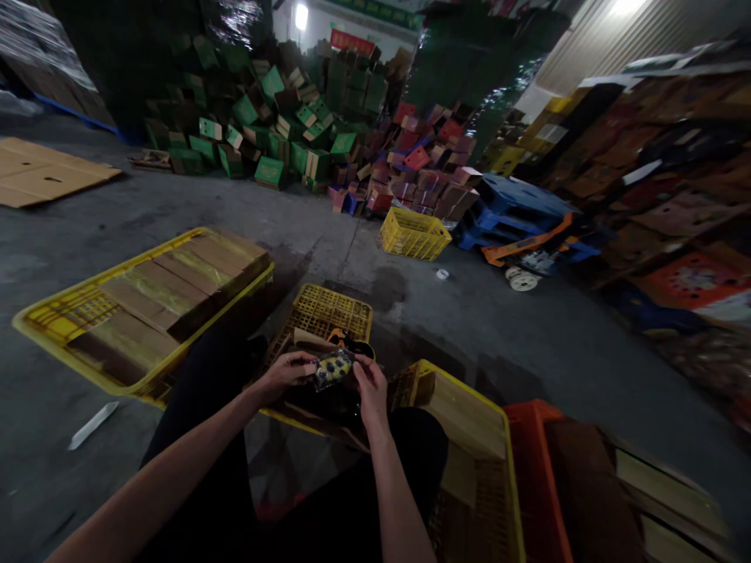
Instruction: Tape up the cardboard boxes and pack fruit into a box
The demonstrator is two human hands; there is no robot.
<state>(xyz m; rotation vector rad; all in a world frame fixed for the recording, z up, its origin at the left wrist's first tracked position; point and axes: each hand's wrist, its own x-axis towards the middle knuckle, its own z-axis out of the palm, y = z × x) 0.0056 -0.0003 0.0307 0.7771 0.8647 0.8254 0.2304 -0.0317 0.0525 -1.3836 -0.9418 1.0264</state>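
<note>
A small clear plastic packet (332,368) with yellow and dark round shapes in it is stretched between my two hands. My left hand (287,371) pinches its left end between thumb and fingers. The right end is gripped by my right hand (369,389). Below them stands an upturned yellow crate (332,309) with a cardboard piece (310,339) on it. Just beyond the packet lies an orange-and-black object (352,342), whose kind I cannot make out. Dark material under my hands is hard to tell apart.
A yellow crate (141,383) holding closed cardboard boxes (181,277) stands at left. At right are another yellow crate (509,453) with cardboard and a red crate (543,485). Farther off are a yellow basket (415,234), blue pallets (516,199), an orange pallet jack (528,242) and piled boxes (270,168).
</note>
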